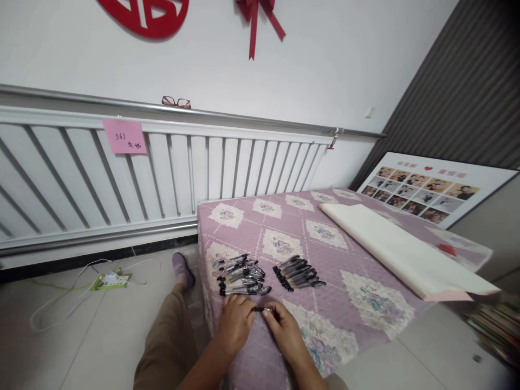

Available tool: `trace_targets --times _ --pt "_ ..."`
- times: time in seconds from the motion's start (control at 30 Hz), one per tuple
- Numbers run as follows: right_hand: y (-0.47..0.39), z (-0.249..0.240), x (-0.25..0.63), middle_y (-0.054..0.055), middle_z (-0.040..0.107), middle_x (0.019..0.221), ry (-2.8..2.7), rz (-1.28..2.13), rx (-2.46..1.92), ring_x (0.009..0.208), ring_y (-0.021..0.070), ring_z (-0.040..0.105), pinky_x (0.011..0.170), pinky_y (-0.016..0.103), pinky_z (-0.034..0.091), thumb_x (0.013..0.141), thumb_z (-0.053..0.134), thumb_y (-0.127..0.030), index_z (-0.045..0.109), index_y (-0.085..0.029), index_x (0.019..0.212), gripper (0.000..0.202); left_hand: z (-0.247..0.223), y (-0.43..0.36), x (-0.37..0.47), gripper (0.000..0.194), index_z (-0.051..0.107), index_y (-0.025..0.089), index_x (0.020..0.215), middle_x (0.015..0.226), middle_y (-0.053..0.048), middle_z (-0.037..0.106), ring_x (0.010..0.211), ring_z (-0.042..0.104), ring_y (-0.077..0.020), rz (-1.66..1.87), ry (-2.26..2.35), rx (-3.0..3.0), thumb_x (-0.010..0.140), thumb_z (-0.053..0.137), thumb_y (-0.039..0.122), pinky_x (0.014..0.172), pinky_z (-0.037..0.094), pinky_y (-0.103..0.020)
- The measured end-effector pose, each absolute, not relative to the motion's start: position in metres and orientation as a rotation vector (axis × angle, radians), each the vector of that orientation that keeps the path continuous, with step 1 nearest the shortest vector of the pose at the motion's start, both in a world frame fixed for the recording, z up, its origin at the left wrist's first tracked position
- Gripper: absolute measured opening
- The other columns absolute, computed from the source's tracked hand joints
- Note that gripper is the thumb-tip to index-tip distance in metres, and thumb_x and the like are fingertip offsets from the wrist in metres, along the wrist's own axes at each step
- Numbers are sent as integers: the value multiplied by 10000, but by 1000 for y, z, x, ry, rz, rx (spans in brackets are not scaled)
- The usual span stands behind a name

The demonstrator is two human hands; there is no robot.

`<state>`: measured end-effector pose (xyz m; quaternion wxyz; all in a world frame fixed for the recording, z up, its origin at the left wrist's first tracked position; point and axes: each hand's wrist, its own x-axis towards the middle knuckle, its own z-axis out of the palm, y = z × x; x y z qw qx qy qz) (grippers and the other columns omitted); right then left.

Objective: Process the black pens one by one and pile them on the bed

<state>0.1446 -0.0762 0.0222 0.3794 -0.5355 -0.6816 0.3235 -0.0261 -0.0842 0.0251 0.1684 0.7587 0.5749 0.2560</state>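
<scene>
A dark pen [259, 309] lies level between my two hands, above the purple patterned table cover [252, 357]. Its left end disappears into my left hand [236, 320], which is closed around it. The thumb and fingers of my right hand [283, 327] pinch the other end; whether they grip a cap or the barrel I cannot tell. Just beyond my left hand is a loose pile of pens [240, 275] with clear barrels and black ends, and several caps among them. To its right, a second group of pens [298, 273] lies side by side in a slanted row.
A large pale sheet [390, 249] is folded along the table's right side. Behind it leans a photo board [422, 187]. A white radiator [227, 168] runs along the wall, with a pink note [125, 136] and glasses [176, 102]. A power strip [111, 280] with cables lies on the floor.
</scene>
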Motion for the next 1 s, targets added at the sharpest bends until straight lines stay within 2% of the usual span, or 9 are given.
trace_targets --times 0.07,0.2,0.27,0.47,0.57,0.7,0.77,0.87,1.0 --pt "-76 22 144 17 654 825 -1735 845 -1349 773 190 600 731 283 454 822 553 -360 630 -218 902 181 25 -84 -26 214 644 287 1004 992 6 629 989 518 -187 727 1634 2160 896 491 184 915 315 -344" --pt "-76 24 143 14 641 729 -1757 825 -1372 714 188 592 675 278 452 851 505 -405 605 -214 733 246 24 -85 -26 218 650 294 1000 987 6 638 986 525 -193 748 1616 2156 894 495 182 910 319 -350" --pt "-74 24 144 16 644 709 -1736 789 -1404 699 192 594 667 286 458 865 477 -433 608 -214 722 292 24 -85 -26 221 652 295 992 983 8 642 987 527 -195 772 1627 2141 891 496 175 907 321 -352" --pt "-57 10 146 93 691 965 -1567 508 -1467 918 240 623 858 381 479 871 446 -391 643 -190 964 296 23 -84 -27 246 653 301 1000 995 11 650 984 551 -195 866 1681 2051 871 506 153 895 331 -357" --pt "-49 2 143 104 664 1065 -1709 286 -1426 1014 257 584 938 446 436 859 474 -319 621 -192 1071 287 22 -85 -27 272 651 311 1021 1005 7 650 986 558 -202 914 1702 2034 864 505 142 883 333 -367" --pt "-41 -1 138 105 603 1217 -1888 91 -1361 1167 265 493 1018 474 381 830 481 -208 537 -188 1240 414 24 -86 -26 294 651 313 1027 1006 1 653 986 561 -211 935 1731 2019 861 498 125 870 325 -384" --pt "-40 1 136 101 615 1200 -1935 59 -1387 1173 274 485 1007 470 393 803 482 -164 552 -188 1229 433 25 -86 -25 290 658 309 1009 1008 0 653 987 560 -213 929 1745 2014 859 496 121 874 318 -390" --pt "-43 8 135 103 659 1068 -1964 89 -1455 1058 276 546 941 445 432 773 487 -131 625 -189 1115 374 26 -85 -25 298 657 320 1004 1003 13 651 987 558 -211 921 1759 2007 855 499 116 890 306 -397" --pt "-53 15 137 89 681 933 -1926 241 -1482 927 261 593 869 415 455 780 523 -187 672 -203 959 234 26 -85 -25 295 654 320 1003 999 16 650 993 553 -212 919 1773 1996 865 485 122 908 302 -404"
